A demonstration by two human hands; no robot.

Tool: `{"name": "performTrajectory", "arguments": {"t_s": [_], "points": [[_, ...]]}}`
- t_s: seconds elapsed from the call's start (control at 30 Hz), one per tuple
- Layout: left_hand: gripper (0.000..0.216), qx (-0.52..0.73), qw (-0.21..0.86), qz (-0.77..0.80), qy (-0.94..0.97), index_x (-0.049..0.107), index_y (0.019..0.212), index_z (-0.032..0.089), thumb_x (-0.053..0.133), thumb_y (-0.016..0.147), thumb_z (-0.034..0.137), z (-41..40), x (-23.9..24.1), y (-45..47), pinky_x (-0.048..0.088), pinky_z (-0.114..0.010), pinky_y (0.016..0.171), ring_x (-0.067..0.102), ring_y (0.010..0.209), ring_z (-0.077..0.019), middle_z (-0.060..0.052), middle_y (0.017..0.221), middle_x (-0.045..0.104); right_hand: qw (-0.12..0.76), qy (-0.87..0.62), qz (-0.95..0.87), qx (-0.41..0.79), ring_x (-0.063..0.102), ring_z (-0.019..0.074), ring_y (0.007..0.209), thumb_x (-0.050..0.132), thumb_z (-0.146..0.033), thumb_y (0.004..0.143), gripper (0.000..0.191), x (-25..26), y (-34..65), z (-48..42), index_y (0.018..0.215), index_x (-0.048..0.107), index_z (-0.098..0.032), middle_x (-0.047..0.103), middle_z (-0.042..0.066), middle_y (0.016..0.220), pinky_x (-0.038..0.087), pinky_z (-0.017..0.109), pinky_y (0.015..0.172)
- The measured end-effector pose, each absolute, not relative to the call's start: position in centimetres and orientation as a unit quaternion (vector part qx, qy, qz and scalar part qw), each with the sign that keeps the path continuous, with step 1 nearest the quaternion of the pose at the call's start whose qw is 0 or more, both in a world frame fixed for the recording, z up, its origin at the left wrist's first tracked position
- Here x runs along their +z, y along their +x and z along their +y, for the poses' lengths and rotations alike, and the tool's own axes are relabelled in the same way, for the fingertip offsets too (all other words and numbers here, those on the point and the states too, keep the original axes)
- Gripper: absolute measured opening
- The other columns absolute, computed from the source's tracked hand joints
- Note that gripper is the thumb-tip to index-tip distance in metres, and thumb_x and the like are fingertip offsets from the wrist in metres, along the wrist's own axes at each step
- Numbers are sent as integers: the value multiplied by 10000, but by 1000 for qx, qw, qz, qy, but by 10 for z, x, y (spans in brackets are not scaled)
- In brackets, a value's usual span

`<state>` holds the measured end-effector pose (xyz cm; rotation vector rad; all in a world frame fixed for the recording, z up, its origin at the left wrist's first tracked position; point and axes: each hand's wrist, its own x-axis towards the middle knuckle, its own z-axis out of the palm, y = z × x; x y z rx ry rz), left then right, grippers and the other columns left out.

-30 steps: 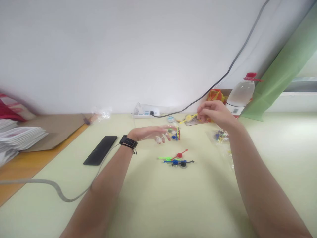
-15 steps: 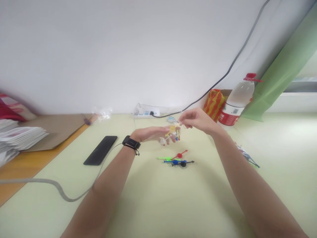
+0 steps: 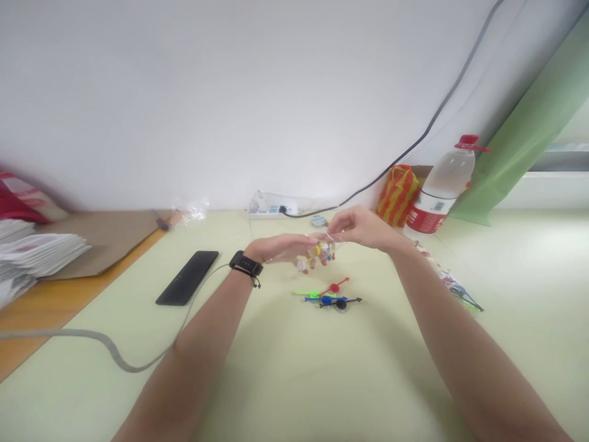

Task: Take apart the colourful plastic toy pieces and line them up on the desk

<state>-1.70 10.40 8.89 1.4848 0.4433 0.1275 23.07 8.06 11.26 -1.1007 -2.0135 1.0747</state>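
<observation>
My left hand (image 3: 288,247), its wrist in a black band, holds a clear plastic bag (image 3: 327,247) with small plastic pieces showing in it. A yellow piece (image 3: 315,251) and a white piece (image 3: 301,265) stand out, with bits of blue and red beside them. At the bag's upper right edge my right hand (image 3: 356,227) has its fingertips pinched together on the film. Below the hands, a loose group of arrow spinners lies on the table: a red spinner (image 3: 334,288), a green spinner (image 3: 313,295), a blue spinner (image 3: 326,300) and a black spinner (image 3: 341,304).
A black phone (image 3: 187,278) lies left of my hands, near a grey cable (image 3: 115,359). Against the wall are a power strip (image 3: 267,212), a striped bag (image 3: 398,195) and a large bottle (image 3: 442,187). Stacked papers (image 3: 41,255) sit on cardboard (image 3: 115,236) at left.
My right hand has moved slightly left and down, closer to my left hand, and its fingertips now meet the bag's edge. The spinners on the table have stayed put.
</observation>
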Motion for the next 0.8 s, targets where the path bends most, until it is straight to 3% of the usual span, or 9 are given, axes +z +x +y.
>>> {"name": "performTrajectory", "arguments": {"t_s": [0.27,0.5,0.7,0.8], "points": [[539,60,715,209,664,487,1482,268,511,997,502,104,89,-18,497,-378,873,615,979,-231,-121,1240,628,281,-399,-766,419,719,211,818,799,-342,744,214,111,234,82,853,737,-169,787,75,880,532,287,712],[572,78,724,206,654,435,1510,249,507,1002,502,106,87,-17,495,-359,855,612,957,-222,-126,1219,648,345,-427,-745,379,700,208,762,774,-299,733,167,106,227,85,822,735,-163,780,79,841,483,266,619],[491,106,735,208,637,520,1416,206,563,981,431,106,87,-16,499,-356,831,610,924,-215,-119,1145,663,323,-426,-759,372,640,183,722,804,-447,744,312,107,222,82,850,747,-159,762,76,844,420,262,587],[507,108,736,207,636,516,1443,235,573,979,432,106,87,-16,493,-346,838,616,986,-225,-108,1178,655,308,-420,-765,380,559,150,648,703,-610,831,451,112,224,78,813,733,-160,707,45,751,371,268,570]]}}
